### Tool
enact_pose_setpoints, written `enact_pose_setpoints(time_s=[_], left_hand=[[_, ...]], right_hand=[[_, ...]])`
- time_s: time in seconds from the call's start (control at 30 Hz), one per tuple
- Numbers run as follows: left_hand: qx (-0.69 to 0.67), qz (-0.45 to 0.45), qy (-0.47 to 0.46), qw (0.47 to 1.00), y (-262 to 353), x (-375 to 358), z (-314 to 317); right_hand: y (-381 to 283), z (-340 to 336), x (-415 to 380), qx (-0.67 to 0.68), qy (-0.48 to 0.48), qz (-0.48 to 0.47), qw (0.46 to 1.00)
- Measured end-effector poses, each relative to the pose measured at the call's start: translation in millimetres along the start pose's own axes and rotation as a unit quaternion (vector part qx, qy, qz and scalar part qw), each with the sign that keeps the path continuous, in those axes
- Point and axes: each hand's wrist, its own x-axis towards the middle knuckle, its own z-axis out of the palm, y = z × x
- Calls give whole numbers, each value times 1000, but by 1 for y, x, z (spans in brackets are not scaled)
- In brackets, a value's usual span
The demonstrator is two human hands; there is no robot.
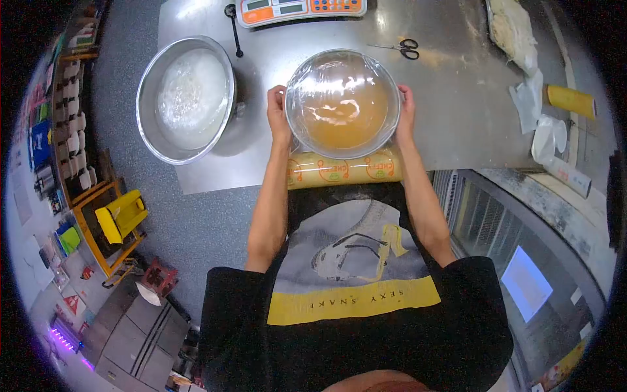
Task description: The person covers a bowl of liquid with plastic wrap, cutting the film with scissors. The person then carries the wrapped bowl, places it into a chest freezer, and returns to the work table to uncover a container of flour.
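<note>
A round metal bowl of orange-brown stuff stands in front of me, with clear, shiny cling film stretched over its top. My left hand clasps the bowl's left side, its fingers curled at the rim. On the opposite side, my right hand holds the rim, with most of its fingers hidden behind the bowl. Between the bowl and my body lies a wide roll of cling film with orange and green print.
A large metal bowl with white, wet-looking contents stands left. Behind are a black measuring spoon, an orange-and-white digital scale and black-handled scissors. Plastic bags and a yellow roll lie right on the steel table.
</note>
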Motion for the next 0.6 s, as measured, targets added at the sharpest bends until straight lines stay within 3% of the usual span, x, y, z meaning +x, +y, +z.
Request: enact_pose_setpoints(time_s=[0.07,0.17,0.23,0.27,0.33,0.37,0.43,0.47,0.5,0.53,0.6], left_hand=[[-15,6,-22,1000,-7,-6,-2],[-14,49,15,999,-7,-10,7],[12,43,32,999,5,-11,10],[10,44,32,998,10,-13,12],[-67,-54,4,996,21,-19,15],[-67,-53,5,996,26,-18,16],[60,-54,-65,995,34,-19,16],[58,-50,-63,995,29,-14,17],[-117,-155,-57,979,20,-15,15],[-288,-249,-48,923,11,-12,13],[-274,-273,-87,918,17,-6,12]], right_hand=[[4,-1,-2,37,18,8,999],[13,-7,-3,-53,54,28,997],[10,-5,-3,-76,28,-69,994],[10,-7,-2,-76,27,-71,994],[9,-10,-4,-91,-66,-17,994],[8,-11,-3,-90,-67,-18,993],[7,-14,-8,53,-75,177,980],[-3,-12,-8,52,-78,173,980],[-19,-9,-18,135,-77,238,959],[-28,-6,-20,217,-76,296,927],[-20,-13,-15,147,-114,291,939]])
